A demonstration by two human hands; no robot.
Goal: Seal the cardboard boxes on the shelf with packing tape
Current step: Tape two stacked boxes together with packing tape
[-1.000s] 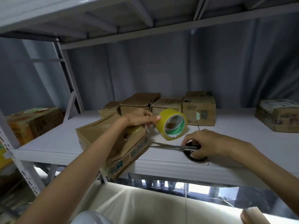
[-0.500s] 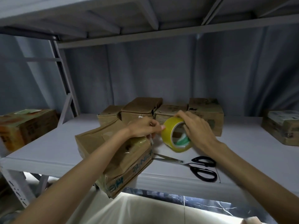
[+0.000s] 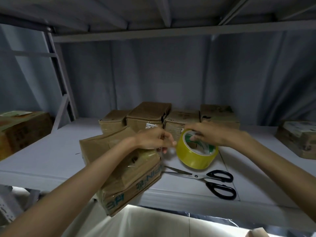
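Since a second ago the right hand point(image 3: 207, 135) has left the scissors point(image 3: 205, 178) and come up onto the roll of yellow packing tape point(image 3: 195, 151); half a second ago it already sat there, and the roll has since tipped so its green-printed core faces up and toward the right of the frame. That hand now grips the roll from above, fingers curled over its upper rim and into the core. The left hand point(image 3: 153, 139) sits just left of the roll, at centre frame, with thumb and fingers pinched together at what appears to be the clear free end of the tape; the strip itself is too thin and glossy to trace with certainty.

Beneath the left wrist lies the cardboard box point(image 3: 123, 170) being worked on, set askew at lower centre with one corner overhanging the front edge of the white shelf point(image 3: 42, 161). Glossy tape already shines across its top and its green-lettered side.

Black-handled scissors lie flat on the shelf right of the box, blades slightly parted and pointing toward it, directly below the roll and not touching it.

Behind the hands, four small cardboard boxes point(image 3: 147, 115) stand in a tight row. Another carton point(image 3: 22, 130) sits at the far left edge and one more carton point(image 3: 299, 139) at the far right. A grey metal upright point(image 3: 59, 79) rises at upper left.
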